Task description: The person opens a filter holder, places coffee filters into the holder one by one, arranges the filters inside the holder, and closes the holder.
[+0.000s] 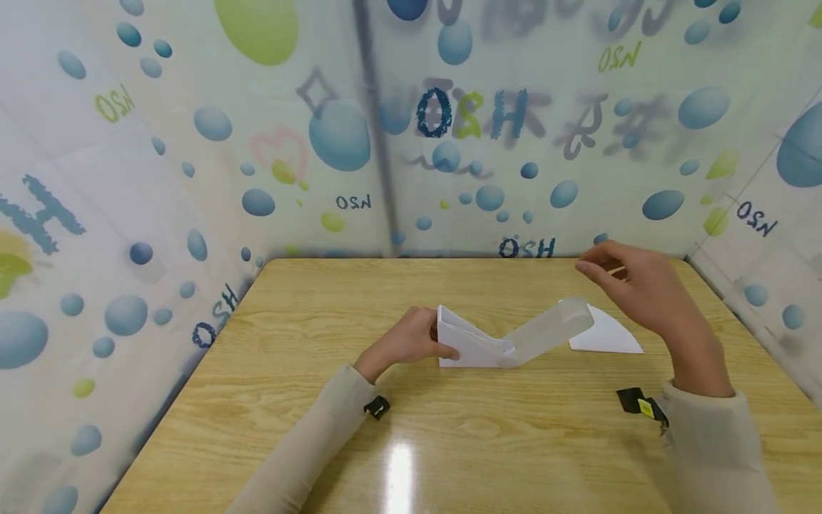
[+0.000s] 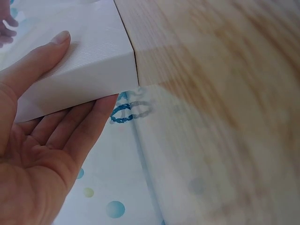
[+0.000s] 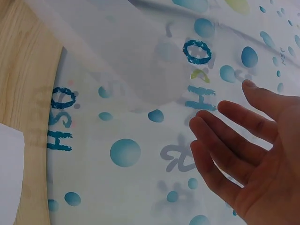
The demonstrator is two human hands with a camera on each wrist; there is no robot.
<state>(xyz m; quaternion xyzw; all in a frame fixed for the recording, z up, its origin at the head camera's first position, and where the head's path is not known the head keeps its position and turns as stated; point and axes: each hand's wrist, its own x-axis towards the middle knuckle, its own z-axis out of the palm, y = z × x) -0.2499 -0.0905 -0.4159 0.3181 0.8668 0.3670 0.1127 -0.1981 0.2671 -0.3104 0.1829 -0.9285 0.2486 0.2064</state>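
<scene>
My left hand [image 1: 411, 337] grips the left end of a white box-like holder [image 1: 472, 345], thumb on the near face and fingers behind. In the left wrist view the thumb lies across the textured white face [image 2: 93, 42], with the fingers under its edge. From the holder's right end a translucent strip [image 1: 546, 332] slants up to the right, its far end curled. My right hand [image 1: 642, 285] is raised to the right of that end, holding nothing. The right wrist view shows its fingers loosely bent, apart from the strip [image 3: 117, 56].
A white piece with a curved edge [image 1: 606, 334] lies on the wooden table [image 1: 289, 428], behind the strip's curled end. A patterned curtain [image 1: 449, 178] stands along the table's far edge. Similar curtains close in on both sides.
</scene>
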